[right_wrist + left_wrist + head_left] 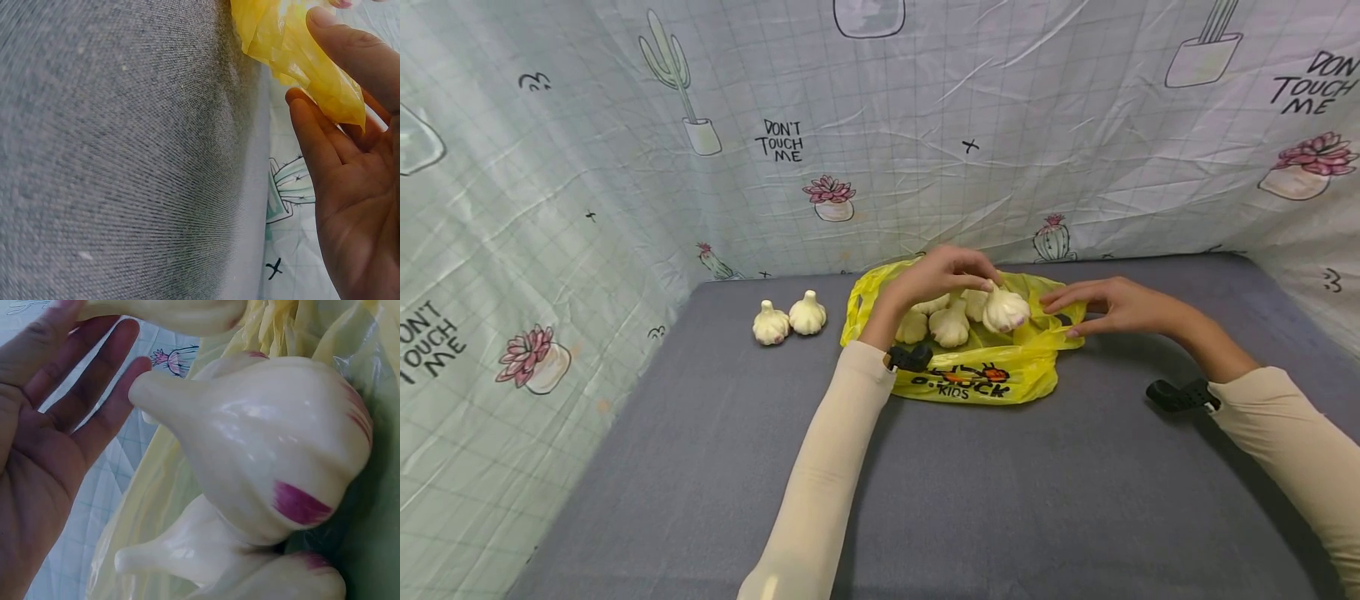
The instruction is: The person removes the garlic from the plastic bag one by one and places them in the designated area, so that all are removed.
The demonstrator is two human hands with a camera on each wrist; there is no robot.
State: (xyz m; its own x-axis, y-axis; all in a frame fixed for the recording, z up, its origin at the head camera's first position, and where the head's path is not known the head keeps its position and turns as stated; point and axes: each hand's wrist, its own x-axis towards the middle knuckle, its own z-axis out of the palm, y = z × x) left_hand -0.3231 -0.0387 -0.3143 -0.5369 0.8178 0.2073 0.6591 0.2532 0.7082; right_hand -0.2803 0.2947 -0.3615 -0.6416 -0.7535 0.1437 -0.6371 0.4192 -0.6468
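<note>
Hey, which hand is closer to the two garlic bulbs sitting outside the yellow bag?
Left. The left hand is over the yellow bag, to the right of the two garlic bulbs; the right hand is farther off, at the bag's right edge.

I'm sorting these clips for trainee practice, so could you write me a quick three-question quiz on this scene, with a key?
1. Multiple choice: what is the left hand pinching?
A) a cactus pot
B) a garlic bulb
C) a marker pen
2. True or false: the right hand is at the left side of the yellow bag.
3. Count: how many garlic bulbs lie directly on the gray table, outside the bag?

Key:
1: B, near its stem.
2: False; it is at the right edge.
3: Two, a left bulb and a right bulb, side by side.
</note>
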